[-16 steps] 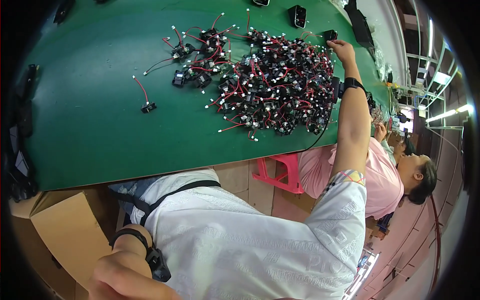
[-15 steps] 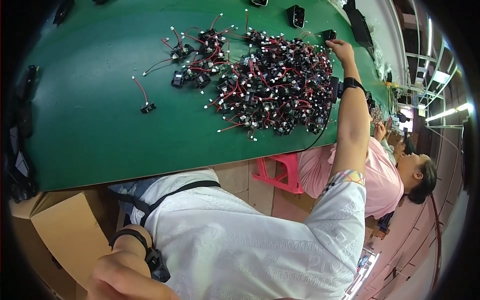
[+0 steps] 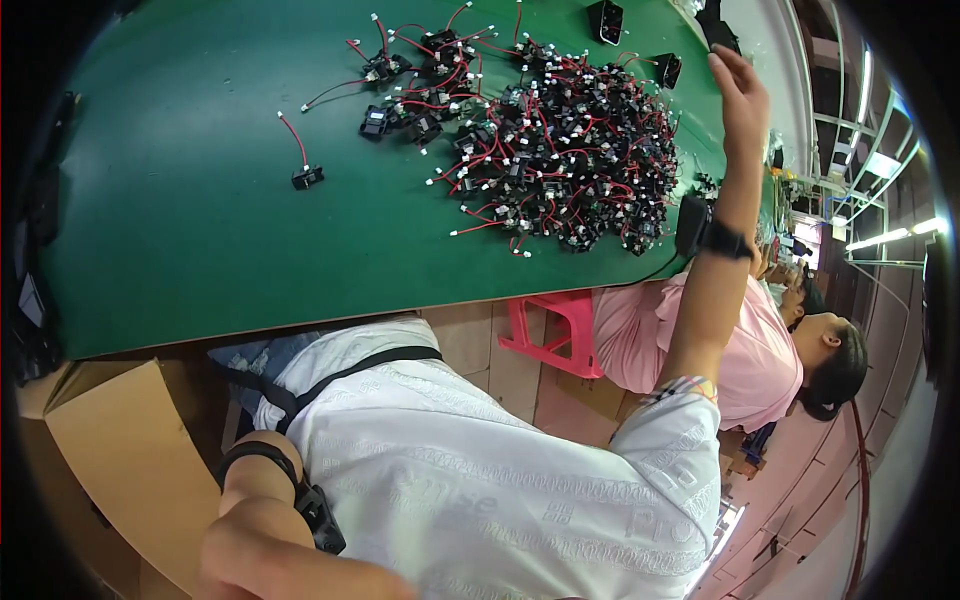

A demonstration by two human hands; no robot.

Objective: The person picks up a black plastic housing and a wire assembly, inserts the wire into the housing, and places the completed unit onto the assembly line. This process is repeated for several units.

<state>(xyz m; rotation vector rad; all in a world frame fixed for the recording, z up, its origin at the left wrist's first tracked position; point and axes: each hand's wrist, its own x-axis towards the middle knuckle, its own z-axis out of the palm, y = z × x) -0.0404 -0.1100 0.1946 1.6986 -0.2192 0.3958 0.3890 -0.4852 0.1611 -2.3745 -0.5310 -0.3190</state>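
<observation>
My right arm reaches to the far right of the green table. There my right hand [image 3: 742,98] is raised with its fingers stretched out, and I see nothing held in it. Its fingertips are close to a long black piece [image 3: 718,30] by the table's far right edge. Left of the hand stands a small black housing [image 3: 668,70], apart from it. A large heap of small black modules with red wires and white plugs [image 3: 570,150] lies nearer. At the lower left, my left hand [image 3: 300,572] is bent toward my body, blurred, its fingers hidden.
A single black module [image 3: 308,178] lies apart on the green table [image 3: 200,260]. Another black housing [image 3: 606,22] stands at the back. Below the table's near edge are a cardboard box [image 3: 120,450] and a pink stool [image 3: 565,330]. A person in pink [image 3: 745,350] sits at the right.
My right hand has left the small black housing and moved right and farther away, its fingers straightening. The housing stays on the table. My left hand has shifted slightly to the right.
</observation>
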